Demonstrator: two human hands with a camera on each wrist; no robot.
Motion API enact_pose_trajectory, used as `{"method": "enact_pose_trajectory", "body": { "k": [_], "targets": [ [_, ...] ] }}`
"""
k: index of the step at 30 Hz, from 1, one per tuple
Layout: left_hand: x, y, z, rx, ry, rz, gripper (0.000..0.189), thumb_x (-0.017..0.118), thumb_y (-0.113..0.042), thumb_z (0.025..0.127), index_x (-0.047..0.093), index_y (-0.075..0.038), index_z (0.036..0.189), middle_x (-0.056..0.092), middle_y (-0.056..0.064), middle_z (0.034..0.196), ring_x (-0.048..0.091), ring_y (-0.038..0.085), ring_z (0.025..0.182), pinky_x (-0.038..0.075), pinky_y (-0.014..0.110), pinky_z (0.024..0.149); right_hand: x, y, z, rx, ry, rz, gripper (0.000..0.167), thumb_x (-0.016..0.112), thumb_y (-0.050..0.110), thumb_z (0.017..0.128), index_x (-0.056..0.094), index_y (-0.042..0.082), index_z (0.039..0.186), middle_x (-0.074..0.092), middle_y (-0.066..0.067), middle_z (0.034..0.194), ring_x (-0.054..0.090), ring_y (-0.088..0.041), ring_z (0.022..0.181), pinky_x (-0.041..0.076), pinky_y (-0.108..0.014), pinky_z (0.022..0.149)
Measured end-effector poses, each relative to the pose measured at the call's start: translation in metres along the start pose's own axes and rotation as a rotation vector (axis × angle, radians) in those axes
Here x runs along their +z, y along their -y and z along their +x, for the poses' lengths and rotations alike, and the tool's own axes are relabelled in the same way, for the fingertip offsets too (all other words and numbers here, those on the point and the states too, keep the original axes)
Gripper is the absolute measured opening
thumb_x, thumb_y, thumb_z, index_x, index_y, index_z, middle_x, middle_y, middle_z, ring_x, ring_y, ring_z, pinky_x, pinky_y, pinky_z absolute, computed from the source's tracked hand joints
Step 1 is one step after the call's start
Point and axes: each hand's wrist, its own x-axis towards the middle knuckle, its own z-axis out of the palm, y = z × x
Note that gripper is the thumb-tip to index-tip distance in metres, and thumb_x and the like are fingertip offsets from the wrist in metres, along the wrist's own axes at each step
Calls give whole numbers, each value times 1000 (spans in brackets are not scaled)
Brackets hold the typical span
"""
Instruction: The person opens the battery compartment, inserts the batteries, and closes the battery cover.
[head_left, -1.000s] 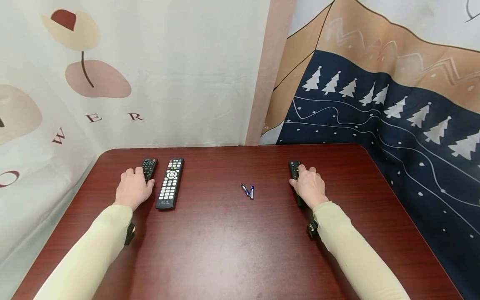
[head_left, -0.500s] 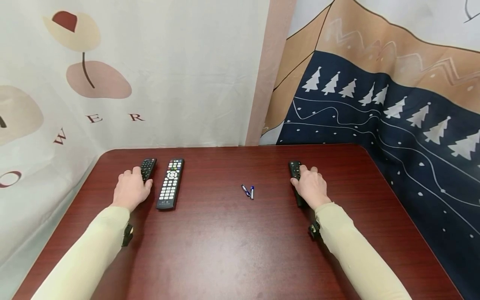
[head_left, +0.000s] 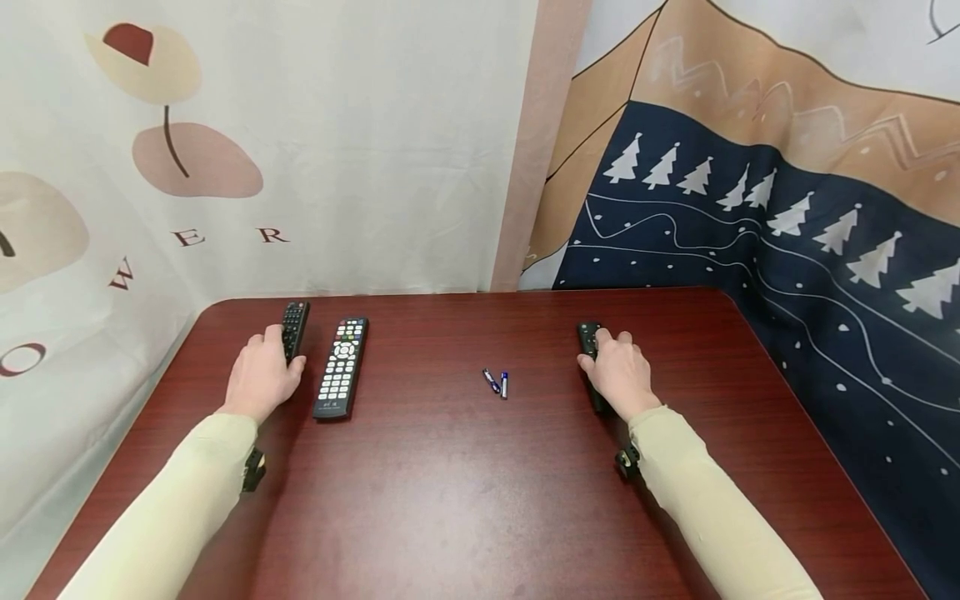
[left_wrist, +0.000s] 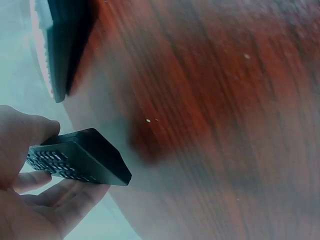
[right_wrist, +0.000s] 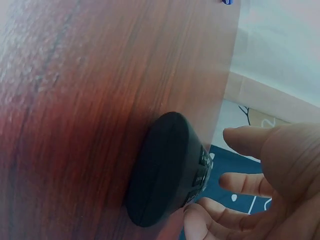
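My left hand [head_left: 262, 375] grips a black remote control [head_left: 296, 323] by its side. In the left wrist view the remote control [left_wrist: 100, 157] is tilted above the table, thumb on one edge and fingers on the other. My right hand [head_left: 621, 371] hovers over another black remote control [head_left: 589, 335], which lies on the table. The right wrist view shows its thumb [right_wrist: 245, 140] apart from that remote control [right_wrist: 162, 170], with loosely bent fingers close to the far edge. A larger remote control [head_left: 341, 368] with white buttons lies just right of my left hand.
Two small blue-and-white batteries [head_left: 504, 385] lie near the middle of the dark red wooden table [head_left: 450, 483]. A white printed curtain [head_left: 375, 167] hangs behind the table's back edge, and a navy cloth with trees [head_left: 675, 225] hangs along the right.
The remote control in my left hand has risen and its far end has shifted toward the table's back edge. My right hand has barely moved, and the other things lie as before.
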Motion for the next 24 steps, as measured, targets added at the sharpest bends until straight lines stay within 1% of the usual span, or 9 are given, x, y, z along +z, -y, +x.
{"method": "enact_pose_trajectory", "body": {
  "k": [3, 7, 10, 14, 16, 20, 24],
  "targets": [
    [-1, -3, 0, 2, -16, -31, 65, 63, -12, 99, 31, 20, 145, 49, 43, 117, 55, 52, 95, 50, 65, 80, 0, 2, -1, -6, -6, 3, 42, 69, 29, 99, 58, -2, 124, 54, -30, 106, 63, -47, 90, 57, -58, 76],
    [-2, -6, 0, 8, -37, -78, 62, 62, -12, 98, 34, 17, 146, 52, 39, 115, 57, 50, 94, 51, 64, 78, 0, 4, -3, -17, -15, 9, 39, 68, 28, 99, 58, -2, 122, 53, -30, 107, 63, -48, 91, 57, -58, 76],
    [-5, -8, 0, 19, -41, -112, 61, 62, -11, 98, 34, 16, 146, 54, 38, 114, 58, 50, 92, 52, 63, 74, -1, 5, -4, -29, -26, 13, 40, 68, 28, 99, 58, -1, 123, 54, -30, 108, 63, -47, 90, 58, -57, 75],
    [-8, -12, -1, 27, -43, -151, 60, 62, -11, 99, 35, 14, 146, 56, 37, 116, 59, 49, 93, 51, 61, 74, -1, 6, -4, -44, -36, 15, 39, 69, 27, 99, 59, -1, 123, 54, -30, 108, 64, -46, 89, 58, -57, 74],
    [-9, -15, -1, 27, -47, -166, 60, 61, -11, 99, 35, 13, 147, 57, 37, 120, 60, 50, 96, 51, 62, 76, 0, 6, -4, -47, -37, 15, 39, 69, 27, 99, 59, -1, 123, 55, -31, 109, 64, -46, 89, 58, -57, 74],
    [-11, -21, -2, 18, -45, -205, 60, 60, -12, 100, 35, 10, 149, 56, 38, 133, 61, 52, 108, 50, 65, 86, -1, 9, -6, -45, -37, 18, 38, 69, 29, 99, 60, -1, 121, 55, -31, 110, 64, -47, 90, 58, -58, 75],
    [-13, -26, -3, 12, -43, -255, 60, 60, -13, 100, 35, 8, 151, 56, 36, 137, 60, 51, 117, 48, 65, 93, -1, 12, -8, -45, -38, 22, 35, 69, 30, 99, 60, 1, 116, 55, -30, 109, 65, -46, 90, 58, -57, 75]
  ]
}}
